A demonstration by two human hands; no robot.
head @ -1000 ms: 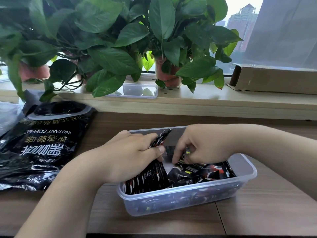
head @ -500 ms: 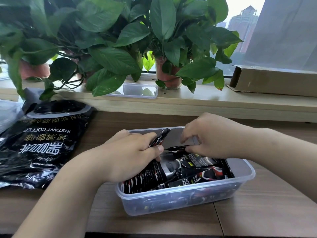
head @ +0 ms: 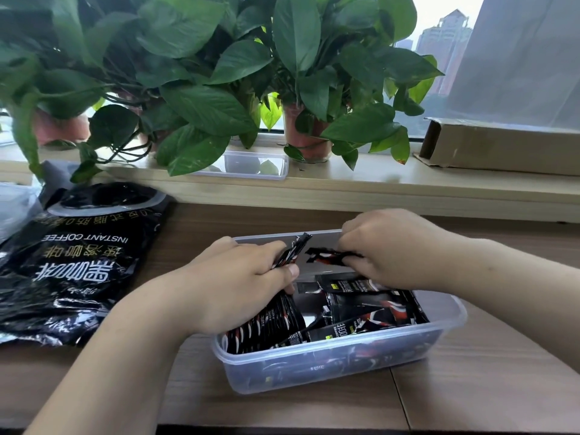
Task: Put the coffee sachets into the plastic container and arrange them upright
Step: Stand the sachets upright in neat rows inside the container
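A clear plastic container [head: 342,365] stands on the wooden table, holding several black coffee sachets [head: 361,309]. My left hand [head: 238,284] grips a bundle of upright sachets [head: 270,321] at the container's left end, their tops sticking out past my fingers. My right hand [head: 389,246] pinches a single black-and-red sachet [head: 326,256] lifted above the container's far side. Loose sachets lie flat and crosswise in the right half.
A large black instant-coffee bag [head: 69,265] lies open on the table to the left. Potted plants [head: 194,89] and the container's clear lid [head: 251,164] sit on the windowsill behind; a cardboard box [head: 502,149] lies at the right.
My right hand has risen out of the loose pile with one sachet and moved toward the far rim. My left hand has kept its grip on the upright bundle.
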